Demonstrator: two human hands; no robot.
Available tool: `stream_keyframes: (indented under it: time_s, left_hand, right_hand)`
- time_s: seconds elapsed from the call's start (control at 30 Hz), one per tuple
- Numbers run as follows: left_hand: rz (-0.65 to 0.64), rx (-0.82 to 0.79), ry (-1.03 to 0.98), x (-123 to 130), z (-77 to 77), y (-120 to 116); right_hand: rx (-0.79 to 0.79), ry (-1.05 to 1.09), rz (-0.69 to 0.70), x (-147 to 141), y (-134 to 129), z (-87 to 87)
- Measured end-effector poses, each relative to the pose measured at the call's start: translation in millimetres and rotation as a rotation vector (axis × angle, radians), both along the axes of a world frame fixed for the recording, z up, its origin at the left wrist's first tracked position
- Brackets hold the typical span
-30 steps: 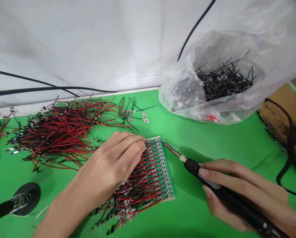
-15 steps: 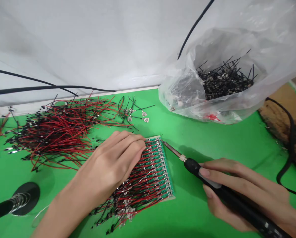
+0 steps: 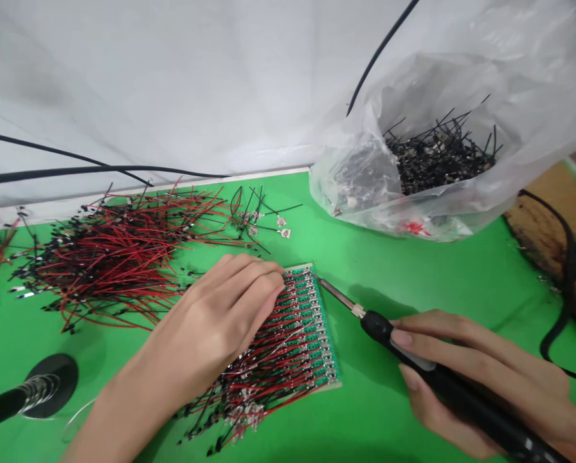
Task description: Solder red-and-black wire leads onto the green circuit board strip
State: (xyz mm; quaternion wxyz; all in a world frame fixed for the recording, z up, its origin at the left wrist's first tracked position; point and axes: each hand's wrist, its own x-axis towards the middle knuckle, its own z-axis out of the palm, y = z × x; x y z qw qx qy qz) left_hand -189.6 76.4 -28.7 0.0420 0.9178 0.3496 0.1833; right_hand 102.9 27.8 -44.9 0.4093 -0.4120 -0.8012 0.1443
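Plastic bag (image 3: pixel 360 170), clear and crumpled, stands beyond the right hand (image 3: pixel 510 376) with its mouth open; over the link I see short black wires (image 3: pixel 442 157) heaped inside, and 1 red patch (image 3: pixel 416 228) low at the front wall.

Soldering iron (image 3: pixel 447 382): I have it in the right hand, thumb and fingers pinching its grip from both sides. Its long axis slants from that palm away and leftward, so the tip points at the left hand (image 3: pixel 220 315). The tip lies just beside the far right corner of the circuit board (image 3: pixel 324 331); from here I can't tell whether they touch.

That board lies between my 2 hands, its left part covered by the left one. Its visible right edge runs from near to far, leaning left at the far end, and red wires (image 3: pixel 288 363) cross it sideways, trailing under the left palm. The left fingers are bent and held close together; their tips are hidden, so I can't tell what they pinch.

Beyond the left wrist spreads a loose pile of red and black wires (image 3: pixel 119 257). Left of that forearm I see a round-based black stand (image 3: pixel 56 379) with silvery wire coiled around its post.
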Motion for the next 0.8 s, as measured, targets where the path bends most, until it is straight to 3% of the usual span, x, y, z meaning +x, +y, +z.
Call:
stream_keyframes:
  time_s: [0.17,0.4,0.63,0.8]
  left_hand:
    - [0.001,-0.013,0.005,-1,0.4,-1]
    - [0.036,-0.027,-0.052,-1,-3.0,-2]
    - [0.117,-0.038,-0.220,5,-10.0,-7]
    - [0.170,-0.012,-0.288,9,-14.9,-9]
  right_hand:
    - [0.049,0.038,0.010,0,-2,-8.4]
    - [-0.024,0.099,-0.034,4,-1,-6.3]
    - [-0.190,0.110,-0.140,8,4,1.4]
    - [-0.330,0.197,-0.191,17,3,-7.7]
